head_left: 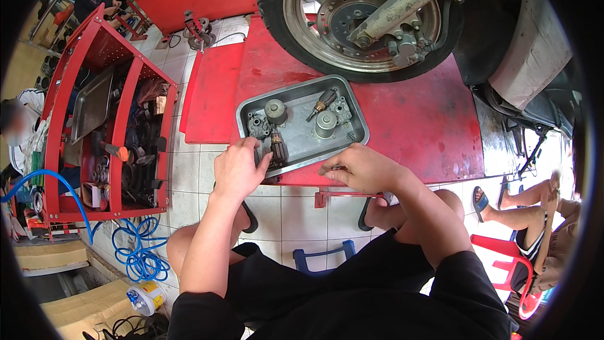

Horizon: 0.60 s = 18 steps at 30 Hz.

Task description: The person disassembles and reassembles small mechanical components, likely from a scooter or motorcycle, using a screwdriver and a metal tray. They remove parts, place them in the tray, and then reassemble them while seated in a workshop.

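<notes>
A grey metal tray (352, 110) lies on the red lift platform (415, 119) and holds several small metal engine parts. My left hand (238, 169) rests at the tray's near left rim, fingers curled around a dark ribbed part (278, 148) that stands in the tray. My right hand (362, 167) sits at the tray's near edge, fingertips pinched on something small and dark; what it is cannot be made out. Inside the tray are a round cylinder (275, 111), a second cylinder (325, 122) and a screwdriver-like tool (322, 103).
A scooter's front wheel (358, 19) with brake disc stands on the platform just behind the tray. A red tool cart (110, 126) full of parts is at left, with a blue hose (138, 252) on the tiled floor. A seated person (535, 214) is at right.
</notes>
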{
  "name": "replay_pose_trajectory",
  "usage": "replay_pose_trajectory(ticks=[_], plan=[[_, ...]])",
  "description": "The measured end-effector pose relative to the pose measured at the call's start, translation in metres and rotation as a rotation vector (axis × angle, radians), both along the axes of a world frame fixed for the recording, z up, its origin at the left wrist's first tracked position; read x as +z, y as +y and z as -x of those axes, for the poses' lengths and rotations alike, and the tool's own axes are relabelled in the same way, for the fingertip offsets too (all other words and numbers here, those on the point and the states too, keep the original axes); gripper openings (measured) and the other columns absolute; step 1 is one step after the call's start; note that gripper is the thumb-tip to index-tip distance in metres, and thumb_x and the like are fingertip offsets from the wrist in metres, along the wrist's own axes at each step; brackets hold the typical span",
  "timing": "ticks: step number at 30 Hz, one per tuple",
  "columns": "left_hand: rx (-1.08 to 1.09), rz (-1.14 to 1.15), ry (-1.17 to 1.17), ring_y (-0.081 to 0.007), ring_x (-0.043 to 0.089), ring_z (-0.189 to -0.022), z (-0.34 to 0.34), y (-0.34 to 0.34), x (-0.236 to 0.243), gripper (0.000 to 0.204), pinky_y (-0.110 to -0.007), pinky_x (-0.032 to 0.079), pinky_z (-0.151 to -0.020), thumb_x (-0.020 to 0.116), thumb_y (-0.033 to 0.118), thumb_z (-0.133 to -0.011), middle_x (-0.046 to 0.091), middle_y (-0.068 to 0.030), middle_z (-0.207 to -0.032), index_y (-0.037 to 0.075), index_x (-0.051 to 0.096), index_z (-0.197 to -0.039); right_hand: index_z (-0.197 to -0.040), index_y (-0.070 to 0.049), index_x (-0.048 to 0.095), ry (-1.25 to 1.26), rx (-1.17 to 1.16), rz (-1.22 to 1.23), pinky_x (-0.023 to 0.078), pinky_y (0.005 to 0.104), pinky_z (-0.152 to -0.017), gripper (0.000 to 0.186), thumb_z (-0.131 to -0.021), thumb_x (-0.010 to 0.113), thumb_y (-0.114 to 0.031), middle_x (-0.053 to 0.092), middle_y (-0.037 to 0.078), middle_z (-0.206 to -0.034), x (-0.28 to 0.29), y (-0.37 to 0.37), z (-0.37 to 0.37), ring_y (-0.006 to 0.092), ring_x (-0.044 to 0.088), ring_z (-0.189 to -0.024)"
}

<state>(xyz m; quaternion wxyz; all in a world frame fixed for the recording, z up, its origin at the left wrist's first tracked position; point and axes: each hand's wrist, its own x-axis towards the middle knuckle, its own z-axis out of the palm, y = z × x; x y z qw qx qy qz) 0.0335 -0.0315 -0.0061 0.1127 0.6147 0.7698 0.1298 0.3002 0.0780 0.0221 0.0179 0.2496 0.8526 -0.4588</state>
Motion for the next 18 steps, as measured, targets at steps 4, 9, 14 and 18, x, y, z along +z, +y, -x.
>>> replay_pose_trajectory(ticks=[4, 9, 14, 18], plan=[[0.001, 0.000, 0.005, -0.0369, 0.074, -0.086, 0.0007, -0.0006, -0.0009, 0.034, -0.048, 0.059, -0.074, 0.078, 0.032, -0.089, 0.074, -0.0158, -0.100, 0.004, 0.070, -0.106, -0.112, 0.001, 0.076, -0.022, 0.004, -0.002, 0.056, 0.0458, -0.092, 0.024, -0.097, 0.060, -0.010, 0.076, 0.022, -0.104, 0.0049, -0.0005, 0.0012, 0.0390, 0.071, -0.102], [0.005, 0.010, 0.007, -0.0369, 0.074, -0.087, 0.0002, -0.0005, 0.0000, 0.034, -0.048, 0.059, -0.074, 0.078, 0.032, -0.089, 0.074, -0.0158, -0.100, 0.004, 0.070, -0.106, -0.112, 0.002, 0.075, -0.031, 0.007, -0.006, 0.056, 0.0457, -0.093, 0.024, -0.097, 0.060, -0.009, 0.076, 0.022, -0.105, 0.0081, -0.0011, 0.0022, 0.0388, 0.071, -0.103], [-0.002, -0.011, 0.002, -0.0369, 0.074, -0.087, 0.0018, -0.0009, -0.0044, 0.034, -0.048, 0.059, -0.074, 0.078, 0.032, -0.089, 0.074, -0.0161, -0.101, 0.004, 0.070, -0.106, -0.112, 0.001, 0.075, -0.015, 0.020, -0.020, 0.055, 0.0459, -0.093, 0.025, -0.096, 0.060, -0.009, 0.076, 0.021, -0.105, 0.0052, -0.0015, 0.0012, 0.0388, 0.071, -0.103], [0.000, -0.006, 0.010, -0.0369, 0.074, -0.087, 0.0023, -0.0011, -0.0055, 0.034, -0.048, 0.059, -0.074, 0.078, 0.032, -0.089, 0.074, -0.0159, -0.102, 0.004, 0.070, -0.107, -0.112, 0.000, 0.076, -0.027, 0.026, -0.022, 0.055, 0.0462, -0.092, 0.025, -0.095, 0.060, -0.010, 0.076, 0.021, -0.104, 0.0073, -0.0021, 0.0022, 0.0389, 0.071, -0.103]])
